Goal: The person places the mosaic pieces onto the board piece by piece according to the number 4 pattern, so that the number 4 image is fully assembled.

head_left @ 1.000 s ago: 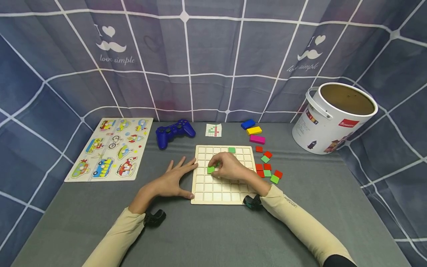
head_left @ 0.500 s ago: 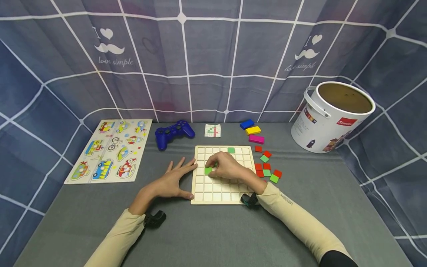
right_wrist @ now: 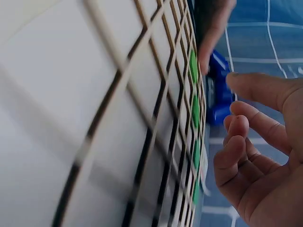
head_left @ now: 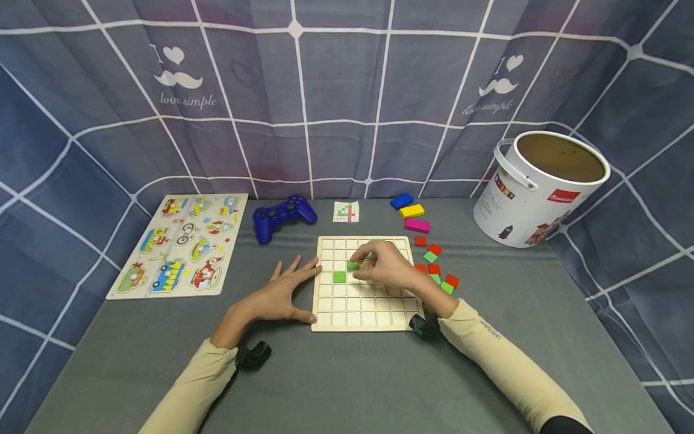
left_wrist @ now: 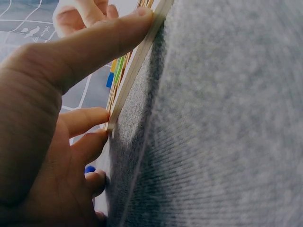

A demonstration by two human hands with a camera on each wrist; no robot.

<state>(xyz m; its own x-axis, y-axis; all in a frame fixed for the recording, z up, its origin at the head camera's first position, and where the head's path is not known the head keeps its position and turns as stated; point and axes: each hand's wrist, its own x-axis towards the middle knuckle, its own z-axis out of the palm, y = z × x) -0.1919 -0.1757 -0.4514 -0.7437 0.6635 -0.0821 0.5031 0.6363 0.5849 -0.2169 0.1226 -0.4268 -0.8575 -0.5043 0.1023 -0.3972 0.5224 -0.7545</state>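
A pale wooden grid board (head_left: 347,327) lies on the grey table. My left hand (head_left: 279,296) rests with spread, straight fingers at the board's left edge; the left wrist view shows the thumb and fingertips touching its side. Over the upper middle of the board is my right hand (head_left: 389,266), thumb and index finger apart with nothing between them. Just left of its fingertips, one green square tile (head_left: 339,276) and another green tile (head_left: 352,265) sit in cells on a diagonal. In the right wrist view several green tiles (right_wrist: 193,66) show in a row; the hand partly covers others in the head view.
Loose red tiles (head_left: 435,249) and green tiles (head_left: 431,257) lie right of the board. Behind are a pattern card (head_left: 346,211), blue, yellow and magenta blocks (head_left: 417,225), and a blue game controller (head_left: 283,217). A picture puzzle (head_left: 181,247) lies left; a white bucket (head_left: 534,211) stands right.
The right hand has let go of the green tile at the lower left of the diagonal and moved right and slightly up, uncovering it and a second one. The left hand stays put.
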